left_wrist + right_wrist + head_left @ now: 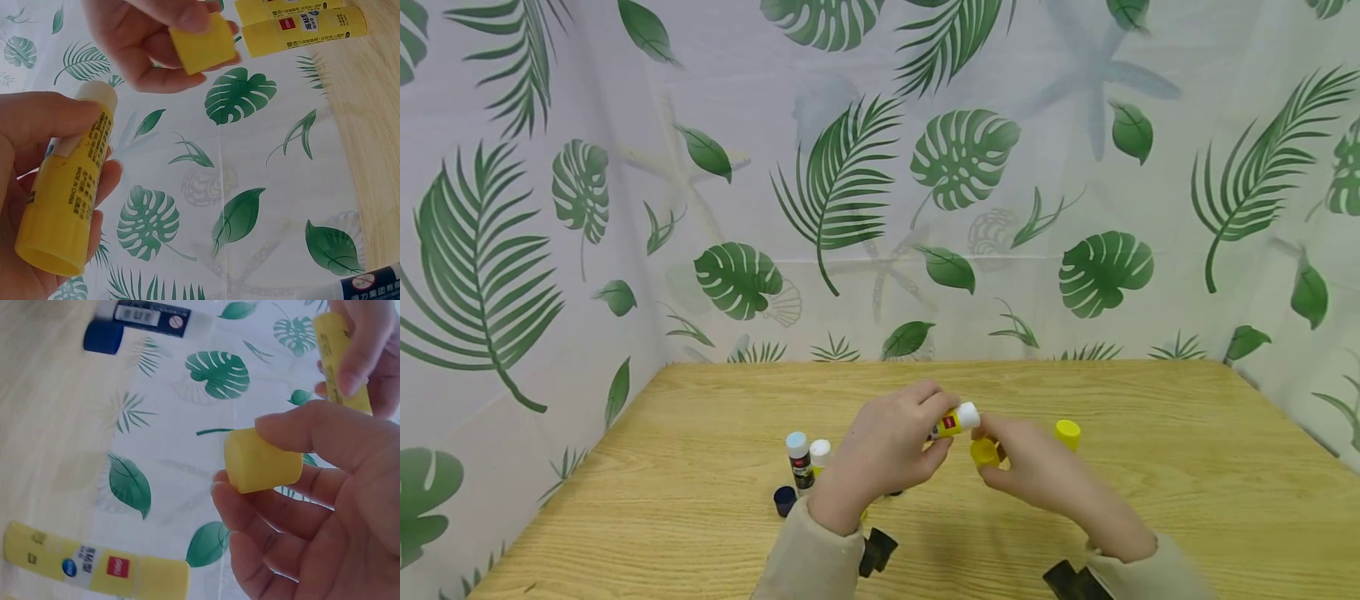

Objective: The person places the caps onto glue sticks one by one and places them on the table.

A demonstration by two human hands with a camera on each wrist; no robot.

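My left hand (887, 437) grips a yellow glue stick (950, 423) whose white top points up and to the right. The left wrist view shows the stick's yellow base and black print, with the thumb across its upper part. Just to the right, my right hand (1037, 462) pinches a yellow cap (262, 461) between thumb and fingers. The cap is apart from the glue stick. Both hands are raised over the wooden table, close together.
A dark-labelled glue stick (801, 462) stands left of my left hand, beside a white-topped one (820, 452). A dark blue cap (785, 501) lies before them. Behind my right hand stands a yellow-capped glue stick (1067, 433). A leaf-patterned cloth (880, 308) hangs behind the wooden table (662, 517).
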